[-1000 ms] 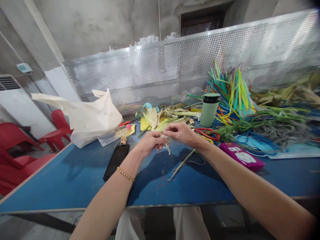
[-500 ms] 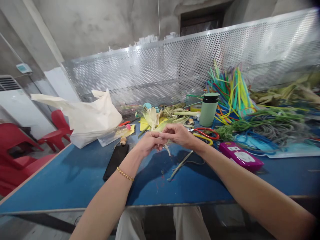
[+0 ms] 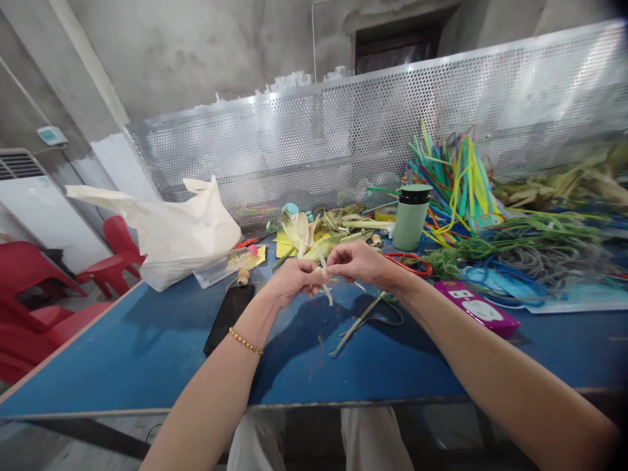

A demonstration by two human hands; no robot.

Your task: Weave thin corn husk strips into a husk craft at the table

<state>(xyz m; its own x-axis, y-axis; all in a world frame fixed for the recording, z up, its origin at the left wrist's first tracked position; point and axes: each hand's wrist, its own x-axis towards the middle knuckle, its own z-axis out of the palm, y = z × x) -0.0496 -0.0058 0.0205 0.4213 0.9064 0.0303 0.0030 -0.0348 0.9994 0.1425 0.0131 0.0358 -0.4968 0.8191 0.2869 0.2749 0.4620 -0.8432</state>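
Observation:
Above the middle of the blue table, a narrow pale strip of corn husk (image 3: 327, 296) runs between my two hands, one end hanging down and another part sticking up. My left hand (image 3: 297, 283) pinches it between thumb and fingertips. Close beside it on the right, my right hand (image 3: 357, 263) pinches the strip too, with a thin pale end showing under its fingers. The fingers hide part of the strip. Just behind the hands lies a heap of corn husks (image 3: 300, 233). A thin dry green stem (image 3: 352, 332) rests on the table below my right hand.
Left on the blue table (image 3: 122, 369) are a black phone (image 3: 229, 318), a clear bottle (image 3: 223, 267) and a white plastic bag (image 3: 181, 229). Right are a green tumbler (image 3: 410, 221), red-handled scissors (image 3: 415, 263), a purple pack (image 3: 475, 309), green cords (image 3: 534, 239) and coloured strips (image 3: 458, 180).
My hands have moved slightly apart, and more of the husk strip shows between and above them. My right hand has shifted a little to the right.

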